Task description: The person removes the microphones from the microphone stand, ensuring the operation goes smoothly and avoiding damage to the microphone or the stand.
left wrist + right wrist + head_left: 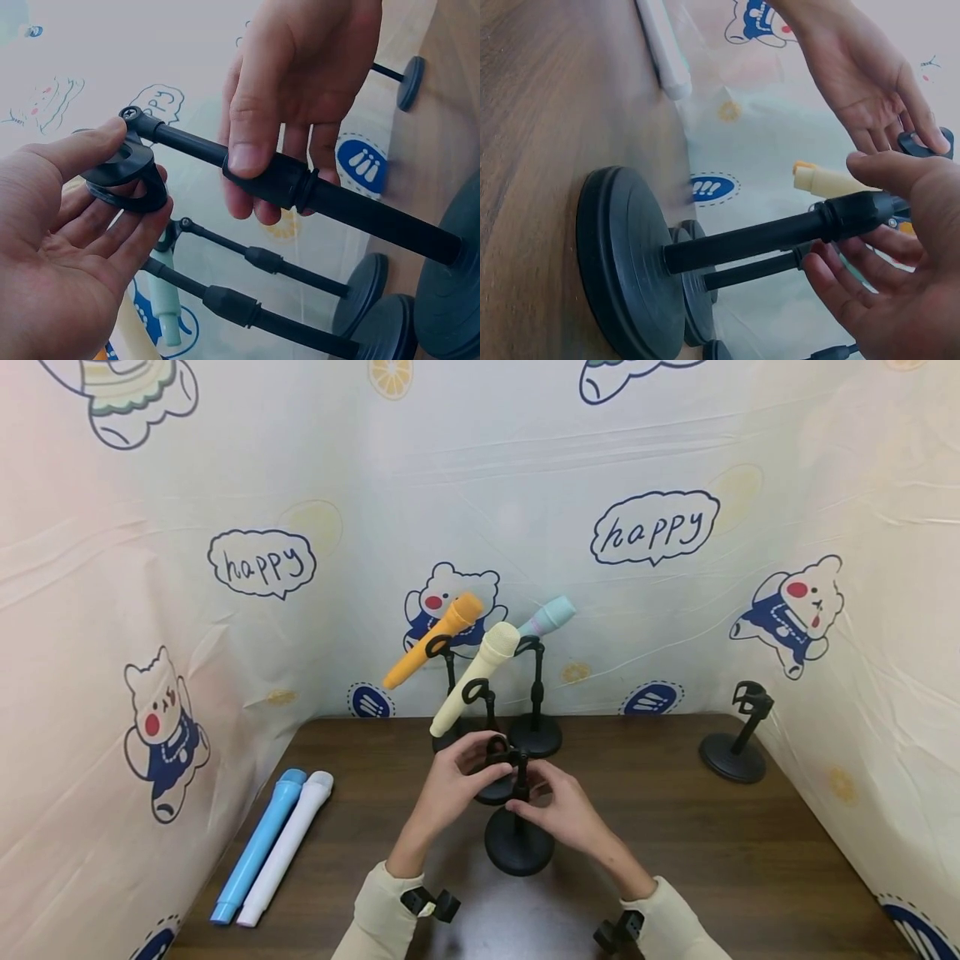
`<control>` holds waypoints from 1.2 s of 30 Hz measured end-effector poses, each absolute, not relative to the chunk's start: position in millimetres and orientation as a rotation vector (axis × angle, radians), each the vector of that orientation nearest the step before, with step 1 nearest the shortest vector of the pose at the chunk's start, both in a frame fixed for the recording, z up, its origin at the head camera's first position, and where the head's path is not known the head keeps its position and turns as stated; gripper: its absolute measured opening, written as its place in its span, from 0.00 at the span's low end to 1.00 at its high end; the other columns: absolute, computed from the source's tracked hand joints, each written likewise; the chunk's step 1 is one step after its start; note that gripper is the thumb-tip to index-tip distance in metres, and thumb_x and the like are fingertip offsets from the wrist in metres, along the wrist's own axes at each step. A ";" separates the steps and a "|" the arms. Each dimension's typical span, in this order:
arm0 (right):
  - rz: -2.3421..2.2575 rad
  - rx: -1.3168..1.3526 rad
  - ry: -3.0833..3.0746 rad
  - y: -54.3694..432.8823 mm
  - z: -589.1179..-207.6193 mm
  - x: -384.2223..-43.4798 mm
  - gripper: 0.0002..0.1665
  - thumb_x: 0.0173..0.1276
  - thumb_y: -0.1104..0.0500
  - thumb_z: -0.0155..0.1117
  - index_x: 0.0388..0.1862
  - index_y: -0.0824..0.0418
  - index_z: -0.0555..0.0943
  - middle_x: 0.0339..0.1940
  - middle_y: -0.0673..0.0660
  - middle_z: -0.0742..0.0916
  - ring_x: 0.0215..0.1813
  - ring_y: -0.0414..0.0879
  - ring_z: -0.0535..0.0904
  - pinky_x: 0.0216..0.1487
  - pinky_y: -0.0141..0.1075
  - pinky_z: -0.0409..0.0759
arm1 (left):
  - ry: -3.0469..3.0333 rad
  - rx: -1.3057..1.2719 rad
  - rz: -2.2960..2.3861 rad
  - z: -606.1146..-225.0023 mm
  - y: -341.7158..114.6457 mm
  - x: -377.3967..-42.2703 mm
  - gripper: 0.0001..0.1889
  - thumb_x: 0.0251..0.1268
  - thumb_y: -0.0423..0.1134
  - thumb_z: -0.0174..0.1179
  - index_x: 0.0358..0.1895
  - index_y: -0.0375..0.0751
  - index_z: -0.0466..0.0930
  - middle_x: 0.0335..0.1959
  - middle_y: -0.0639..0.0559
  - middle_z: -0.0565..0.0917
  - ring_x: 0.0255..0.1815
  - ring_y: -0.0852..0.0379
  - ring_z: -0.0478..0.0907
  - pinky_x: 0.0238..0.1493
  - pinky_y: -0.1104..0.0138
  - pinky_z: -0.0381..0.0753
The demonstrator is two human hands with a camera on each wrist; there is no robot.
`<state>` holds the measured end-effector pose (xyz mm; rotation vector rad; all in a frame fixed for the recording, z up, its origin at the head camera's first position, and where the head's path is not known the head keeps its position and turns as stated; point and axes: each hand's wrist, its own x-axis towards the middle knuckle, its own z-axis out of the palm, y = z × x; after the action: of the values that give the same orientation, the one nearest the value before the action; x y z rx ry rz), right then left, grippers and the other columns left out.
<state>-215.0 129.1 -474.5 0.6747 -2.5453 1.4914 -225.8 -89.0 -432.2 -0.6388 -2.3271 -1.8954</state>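
Observation:
A black desktop microphone stand (pixel 519 847) stands upright on its round base in front of me. My left hand (pixel 448 783) pinches the clip (pixel 124 166) at its top between thumb and fingers. Around the collar (pixel 271 180) of its pole, my right hand (pixel 567 807) has the thumb on one side and fingers on the other. This clip has no microphone in it. Just behind, a cream microphone (pixel 477 677), an orange microphone (pixel 431 642) and a light teal microphone (pixel 551 616) rest tilted in the clips of other black stands.
On the left of the brown table (pixel 360 827) lie a blue microphone (pixel 258 847) and a white microphone (pixel 287 850), side by side. Another black stand (pixel 733 757), its clip bare, is at the back right. A printed cloth (pixel 480 460) hangs behind the table and along its sides.

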 end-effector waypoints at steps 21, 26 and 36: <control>1.577 0.792 -2.454 127.9 -481.7 -213.9 0.21 0.68 0.73 0.68 0.56 0.57 0.86 0.54 0.61 0.90 0.53 0.50 0.87 0.56 0.37 0.88 | -2.329 -0.630 -1.880 -431.3 -90.5 -224.4 0.22 0.69 0.41 0.74 0.64 0.49 0.83 0.60 0.47 0.88 0.64 0.48 0.85 0.72 0.46 0.80; 1.574 0.768 -2.467 126.6 -480.9 -215.0 0.18 0.70 0.68 0.73 0.58 0.60 0.85 0.53 0.60 0.90 0.54 0.51 0.87 0.57 0.45 0.89 | -2.327 -0.629 -1.886 -431.1 -90.2 -225.1 0.22 0.69 0.41 0.74 0.65 0.49 0.83 0.60 0.47 0.88 0.64 0.48 0.85 0.72 0.46 0.80; 1.591 0.430 -2.513 120.4 -477.4 -215.7 0.27 0.58 0.58 0.87 0.52 0.55 0.82 0.46 0.52 0.87 0.47 0.42 0.84 0.54 0.44 0.89 | -2.330 -0.612 -1.884 -430.2 -88.9 -225.3 0.23 0.68 0.40 0.74 0.65 0.49 0.83 0.60 0.47 0.88 0.63 0.48 0.86 0.72 0.47 0.80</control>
<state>-215.7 120.4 -477.4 0.4300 -2.5126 1.5911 -225.3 -88.9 -430.2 -0.6123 -2.3301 -1.8835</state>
